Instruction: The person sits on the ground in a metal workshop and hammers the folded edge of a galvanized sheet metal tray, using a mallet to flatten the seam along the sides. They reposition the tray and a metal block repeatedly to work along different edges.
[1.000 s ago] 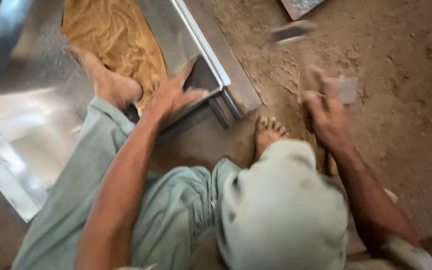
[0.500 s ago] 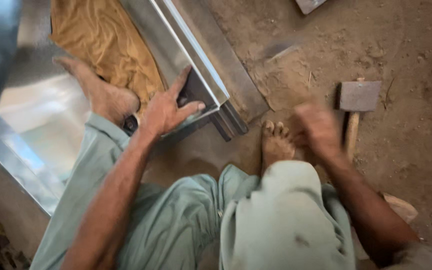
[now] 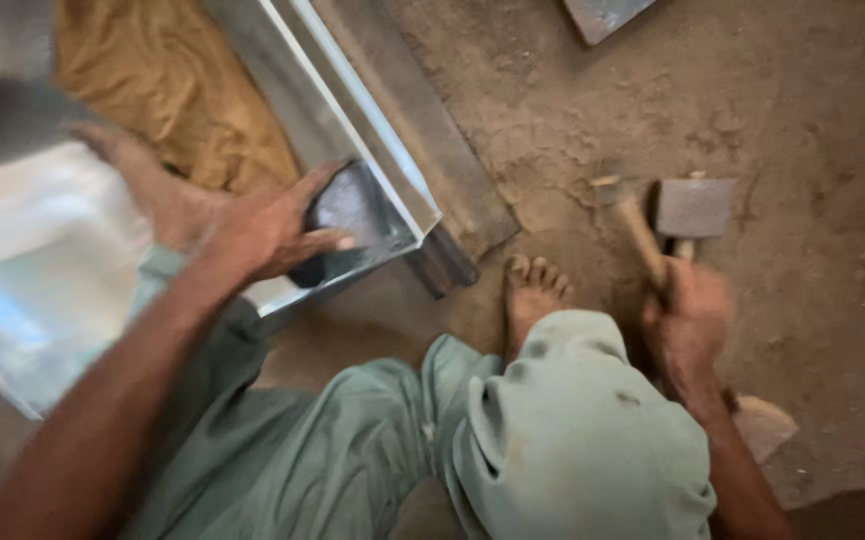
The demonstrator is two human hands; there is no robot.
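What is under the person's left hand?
A dark block lies under the left hand, pressed on the shiny sheet metal. The palm covers part of the block, so its whole shape is hidden.

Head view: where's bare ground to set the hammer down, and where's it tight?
Free: dirt floor right of the mallet, and the stretch between the metal bar and the scrap plate at top. Crowded: around the right hand gripping a wooden handle, the right foot, and the sheet-metal corner under the left hand.
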